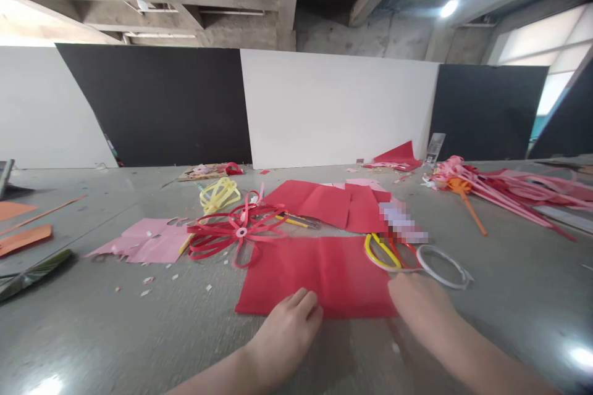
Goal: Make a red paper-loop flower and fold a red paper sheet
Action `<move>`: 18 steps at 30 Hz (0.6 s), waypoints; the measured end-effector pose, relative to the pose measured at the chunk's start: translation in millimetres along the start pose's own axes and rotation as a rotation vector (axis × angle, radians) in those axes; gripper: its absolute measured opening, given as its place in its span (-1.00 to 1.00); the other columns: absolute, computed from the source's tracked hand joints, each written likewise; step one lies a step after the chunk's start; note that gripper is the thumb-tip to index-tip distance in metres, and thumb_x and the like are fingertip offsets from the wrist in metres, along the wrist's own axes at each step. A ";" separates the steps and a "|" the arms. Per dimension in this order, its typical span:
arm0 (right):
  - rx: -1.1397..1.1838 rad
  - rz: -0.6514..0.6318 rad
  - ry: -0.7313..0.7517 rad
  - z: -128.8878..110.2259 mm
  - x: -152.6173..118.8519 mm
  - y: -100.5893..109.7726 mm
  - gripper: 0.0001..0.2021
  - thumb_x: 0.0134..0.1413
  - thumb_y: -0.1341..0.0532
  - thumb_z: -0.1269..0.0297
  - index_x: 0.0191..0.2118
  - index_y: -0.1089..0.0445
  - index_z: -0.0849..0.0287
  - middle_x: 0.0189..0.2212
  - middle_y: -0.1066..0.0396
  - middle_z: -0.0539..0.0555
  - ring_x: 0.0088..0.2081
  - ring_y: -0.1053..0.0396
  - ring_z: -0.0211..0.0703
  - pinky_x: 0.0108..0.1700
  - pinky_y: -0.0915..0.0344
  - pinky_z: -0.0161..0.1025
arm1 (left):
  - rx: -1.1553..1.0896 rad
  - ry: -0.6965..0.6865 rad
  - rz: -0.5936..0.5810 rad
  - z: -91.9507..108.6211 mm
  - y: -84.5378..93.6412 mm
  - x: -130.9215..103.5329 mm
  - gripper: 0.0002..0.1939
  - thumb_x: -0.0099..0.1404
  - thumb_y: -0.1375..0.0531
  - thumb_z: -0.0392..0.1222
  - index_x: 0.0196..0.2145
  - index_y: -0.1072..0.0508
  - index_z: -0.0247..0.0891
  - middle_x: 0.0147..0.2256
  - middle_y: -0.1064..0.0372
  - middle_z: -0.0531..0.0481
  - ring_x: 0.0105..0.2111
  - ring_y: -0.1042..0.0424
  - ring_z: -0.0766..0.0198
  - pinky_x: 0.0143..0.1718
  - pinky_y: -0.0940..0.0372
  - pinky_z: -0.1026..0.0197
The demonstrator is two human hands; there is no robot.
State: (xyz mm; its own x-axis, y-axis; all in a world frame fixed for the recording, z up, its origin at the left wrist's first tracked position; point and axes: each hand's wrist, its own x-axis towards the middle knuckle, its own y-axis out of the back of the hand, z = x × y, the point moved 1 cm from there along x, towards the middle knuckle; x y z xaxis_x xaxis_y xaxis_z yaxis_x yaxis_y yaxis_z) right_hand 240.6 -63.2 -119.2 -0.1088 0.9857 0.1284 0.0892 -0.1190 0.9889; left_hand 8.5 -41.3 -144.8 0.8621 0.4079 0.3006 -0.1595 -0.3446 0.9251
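Observation:
A red sheet [315, 271], folded along its near edge with a crease down its middle, lies flat in front of me. On the near edge, right of the sheet's middle, my left hand [294, 321] is closed, its fingers curled onto the material. My right hand [419, 296] is closed at the sheet's right edge, slightly blurred, with its fingertips mostly hidden. Just beyond it are yellow looped handles [382, 252] and a pale ring [445, 267]. Touching the sheet's far left corner is a flower of looped red strips [241, 232].
More red sheets [319, 200] lie behind, beside a thin yellow tool [296, 220]. A cut pink sheet [143, 241] and a yellow strip flower [220, 194] are at left. Pink strips [504, 191] heap at right. Orange pieces [25, 241] sit far left; white panels [338, 111] stand behind.

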 end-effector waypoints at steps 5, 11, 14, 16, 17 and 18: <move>-0.104 0.053 0.127 -18.1 -1.9 5.8 -0.76 -0.19 -0.08 0.67 -0.59 -0.36 0.21 -0.58 -0.36 0.14 -0.46 -0.39 -0.09 -0.48 -0.20 -0.27 | 0.012 0.001 0.006 -0.2 -1.3 0.4 -0.89 0.22 -0.06 -0.42 -0.44 -0.30 -0.31 -0.42 -0.20 -0.02 -0.45 -0.23 0.23 -0.46 -0.25 0.22; 0.046 0.139 0.387 -72.2 -1.3 -18.1 -0.81 -0.07 -0.10 0.61 -0.36 -0.35 0.19 -0.38 -0.36 0.05 -0.36 -0.35 -0.15 -0.39 -0.26 -0.28 | 0.024 0.004 0.039 -1.1 -3.7 1.3 -0.90 0.20 -0.11 -0.40 -0.47 -0.30 -0.32 -0.43 -0.21 -0.02 -0.44 -0.24 0.22 -0.44 -0.26 0.21; 0.137 0.132 0.390 -77.5 0.6 -24.5 -0.83 -0.01 -0.12 0.60 -0.38 -0.35 0.20 -0.38 -0.35 0.04 -0.33 -0.34 -0.15 -0.30 -0.28 -0.26 | 0.027 0.011 0.041 -2.1 -4.1 0.8 -0.88 0.20 -0.10 -0.41 -0.48 -0.30 -0.31 -0.44 -0.21 -0.02 -0.43 -0.25 0.21 -0.45 -0.25 0.21; 0.197 0.118 0.374 -75.4 1.8 -24.0 -0.84 -0.01 -0.14 0.60 -0.41 -0.35 0.20 -0.40 -0.34 0.02 -0.33 -0.33 -0.16 -0.30 -0.28 -0.26 | 0.013 0.010 0.015 -3.6 -3.0 0.3 -0.89 0.19 -0.11 -0.42 -0.47 -0.31 -0.31 -0.44 -0.21 0.00 -0.43 -0.25 0.22 -0.46 -0.25 0.23; 0.218 0.112 0.366 -74.2 2.3 -23.0 -0.84 -0.02 -0.15 0.60 -0.42 -0.36 0.20 -0.40 -0.34 0.02 -0.33 -0.33 -0.17 -0.30 -0.28 -0.27 | 0.004 0.010 -0.001 -4.7 -2.1 -0.1 -0.89 0.19 -0.12 -0.42 -0.47 -0.31 -0.31 -0.45 -0.21 0.00 -0.43 -0.26 0.23 -0.47 -0.25 0.24; 0.233 0.104 0.359 -73.2 2.6 -22.0 -0.84 -0.03 -0.16 0.61 -0.42 -0.36 0.21 -0.40 -0.34 0.02 -0.33 -0.33 -0.17 -0.30 -0.28 -0.27 | -0.004 0.011 -0.018 -6.1 -1.0 -0.7 -0.90 0.18 -0.13 -0.41 -0.47 -0.31 -0.31 -0.45 -0.21 0.01 -0.44 -0.26 0.23 -0.47 -0.25 0.25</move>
State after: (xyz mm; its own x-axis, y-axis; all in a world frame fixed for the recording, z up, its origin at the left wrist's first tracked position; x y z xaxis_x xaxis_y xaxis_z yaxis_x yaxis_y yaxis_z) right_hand 165.9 -66.7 -135.2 -0.4213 0.8610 0.2851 0.3347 -0.1446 0.9312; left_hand 5.1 -36.1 -144.5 0.8596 0.4231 0.2866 -0.1463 -0.3337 0.9313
